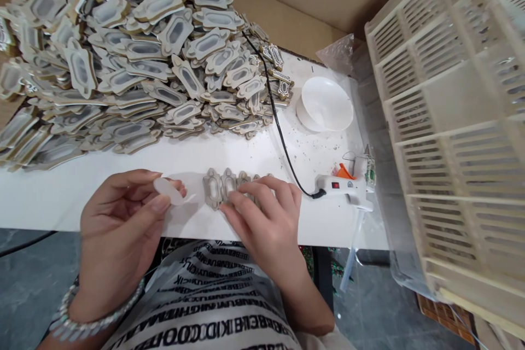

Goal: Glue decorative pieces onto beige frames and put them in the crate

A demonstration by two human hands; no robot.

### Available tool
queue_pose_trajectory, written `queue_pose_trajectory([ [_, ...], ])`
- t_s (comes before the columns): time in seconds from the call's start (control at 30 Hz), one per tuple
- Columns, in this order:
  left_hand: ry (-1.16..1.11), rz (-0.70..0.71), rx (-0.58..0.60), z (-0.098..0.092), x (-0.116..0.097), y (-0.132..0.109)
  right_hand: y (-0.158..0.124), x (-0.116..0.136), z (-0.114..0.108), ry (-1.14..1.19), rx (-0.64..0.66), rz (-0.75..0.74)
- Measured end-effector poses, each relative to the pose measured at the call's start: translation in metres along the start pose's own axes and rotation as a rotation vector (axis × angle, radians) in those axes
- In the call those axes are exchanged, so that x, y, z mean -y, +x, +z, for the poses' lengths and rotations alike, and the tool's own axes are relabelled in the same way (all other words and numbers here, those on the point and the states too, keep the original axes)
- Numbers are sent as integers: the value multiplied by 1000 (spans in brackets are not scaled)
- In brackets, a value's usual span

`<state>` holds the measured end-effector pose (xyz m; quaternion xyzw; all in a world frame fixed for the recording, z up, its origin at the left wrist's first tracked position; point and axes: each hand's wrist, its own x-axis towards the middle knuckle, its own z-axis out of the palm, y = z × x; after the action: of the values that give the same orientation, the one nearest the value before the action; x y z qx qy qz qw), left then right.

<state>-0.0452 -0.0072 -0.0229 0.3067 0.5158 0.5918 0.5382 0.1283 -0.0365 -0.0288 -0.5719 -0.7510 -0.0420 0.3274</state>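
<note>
Frames (228, 181) lay in a row beneath the right hand (270, 219), its grip unclear; left of that row, the left hand (127, 219) pinched a white disc (169, 191) that a slack pinch could drop.

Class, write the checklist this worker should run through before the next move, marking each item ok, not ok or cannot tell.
1. White disc held securely: ok, pinched between the thumb and fingers of the left hand.
2. Small frames lined up: ok at the left end, where they sit side by side on the table.
3. Whole row lying flat: cannot tell, the right hand covers part of it.
4. Glue gun apart from both hands: ok, it is to the right of them.
5. Glue gun hot: cannot tell.
6. Black cord clear of the pile of frames: not ok, it crosses the pile's right side in this view.
</note>
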Motion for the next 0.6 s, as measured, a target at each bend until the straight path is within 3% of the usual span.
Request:
queue_pose_trajectory([
  [0.37, 4, 6, 9, -2, 0, 0, -10, -9, -1, 43, 124, -8],
  [0.6, 7, 3, 10, -1, 0, 0, -15, -11, -6, 47, 79, 19],
])
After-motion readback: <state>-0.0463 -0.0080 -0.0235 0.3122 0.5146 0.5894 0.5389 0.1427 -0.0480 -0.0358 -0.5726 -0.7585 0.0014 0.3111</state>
